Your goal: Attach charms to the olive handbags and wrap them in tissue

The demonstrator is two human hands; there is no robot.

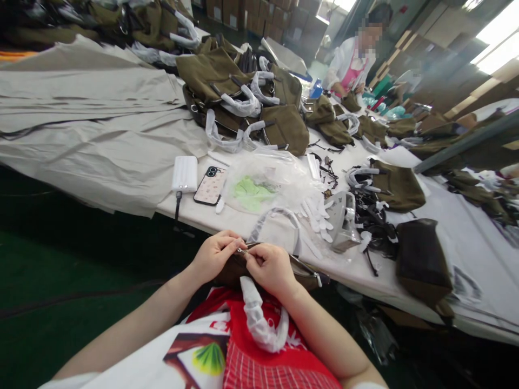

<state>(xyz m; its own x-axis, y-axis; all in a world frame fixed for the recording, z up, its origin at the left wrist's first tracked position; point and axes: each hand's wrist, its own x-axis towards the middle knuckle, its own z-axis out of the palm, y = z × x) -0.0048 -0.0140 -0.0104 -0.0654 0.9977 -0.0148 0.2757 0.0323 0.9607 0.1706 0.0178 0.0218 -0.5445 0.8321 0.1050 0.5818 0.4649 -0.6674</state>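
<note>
Red apron [243,346] at six o'clock | brown bag [232,272] just beyond, by the table [198,219] edge, likely braced there | left hand [219,254], right hand [271,268] pinching narrow at its zip [242,250], presumably keeping it taut!

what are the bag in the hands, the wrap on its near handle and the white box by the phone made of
Bag: likely fabric; matte brown, little shine, weave too small to tell.
Wrap: thin plastic or tissue, judging by its crinkled whitish folds.
White box: probably hard plastic; smooth, with rounded corners.
</note>
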